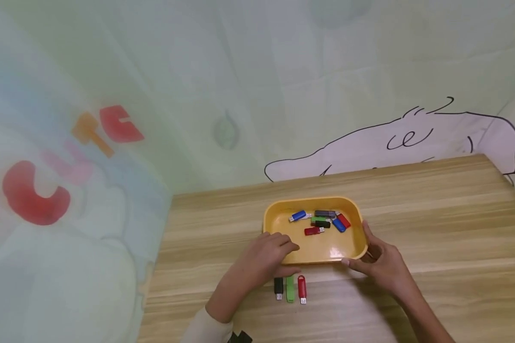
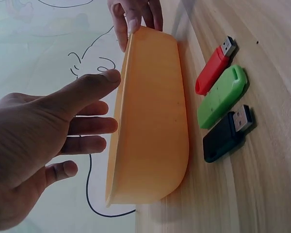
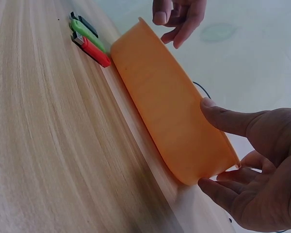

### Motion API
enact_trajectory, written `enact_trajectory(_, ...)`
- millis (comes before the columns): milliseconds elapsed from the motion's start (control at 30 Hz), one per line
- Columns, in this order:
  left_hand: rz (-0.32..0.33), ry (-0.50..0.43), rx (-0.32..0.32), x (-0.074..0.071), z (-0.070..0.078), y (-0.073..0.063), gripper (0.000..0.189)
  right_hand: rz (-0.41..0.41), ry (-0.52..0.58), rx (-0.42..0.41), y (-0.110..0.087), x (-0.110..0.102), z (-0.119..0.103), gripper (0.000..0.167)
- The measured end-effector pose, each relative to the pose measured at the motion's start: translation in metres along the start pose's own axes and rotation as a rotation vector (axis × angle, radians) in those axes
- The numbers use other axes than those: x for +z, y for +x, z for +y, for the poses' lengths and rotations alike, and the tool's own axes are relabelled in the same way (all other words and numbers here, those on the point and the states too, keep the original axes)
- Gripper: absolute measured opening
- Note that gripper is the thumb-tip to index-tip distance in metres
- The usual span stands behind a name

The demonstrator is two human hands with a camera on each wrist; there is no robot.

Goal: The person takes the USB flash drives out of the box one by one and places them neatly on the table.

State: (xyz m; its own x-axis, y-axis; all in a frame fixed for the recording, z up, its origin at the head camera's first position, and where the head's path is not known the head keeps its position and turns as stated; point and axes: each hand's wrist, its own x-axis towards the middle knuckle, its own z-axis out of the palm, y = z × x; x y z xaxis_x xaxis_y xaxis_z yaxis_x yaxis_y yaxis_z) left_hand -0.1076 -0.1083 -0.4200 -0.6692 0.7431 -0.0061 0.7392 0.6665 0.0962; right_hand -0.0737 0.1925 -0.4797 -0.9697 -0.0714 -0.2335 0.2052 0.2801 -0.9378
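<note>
Extending leftward from right grip [image 1: 386, 267]: tray [image 1: 313, 248]

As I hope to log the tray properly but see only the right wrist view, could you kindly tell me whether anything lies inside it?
Observer: Yes, the head view shows several USB sticks lying in the tray.
Operator: Thank you; would you say whether any of them are red?
Observer: Two are: one red stick lies near the tray's middle, and another red stick lies farther right.
Operator: And may I ask which one lies farthest left, as the head view shows it?
Observer: That is a blue stick, towards the tray's far side.
</note>
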Motion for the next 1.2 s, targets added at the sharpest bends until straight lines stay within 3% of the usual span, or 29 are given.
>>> enact_trajectory(300,-0.033,0.019,-0.012,-0.002,-0.007,0.012,0.043,0.004,0.013,-0.004,0.0,-0.001,0.0,0.111)
enact_trajectory(700,-0.036,0.123,-0.018,-0.008,-0.02,0.022,0.039,0.006,0.022,-0.013,0.001,0.0,0.0,0.111)
enact_trajectory(1200,-0.071,0.124,-0.029,-0.005,-0.031,0.04,0.036,0.023,0.013,-0.016,0.001,0.002,0.001,0.11)
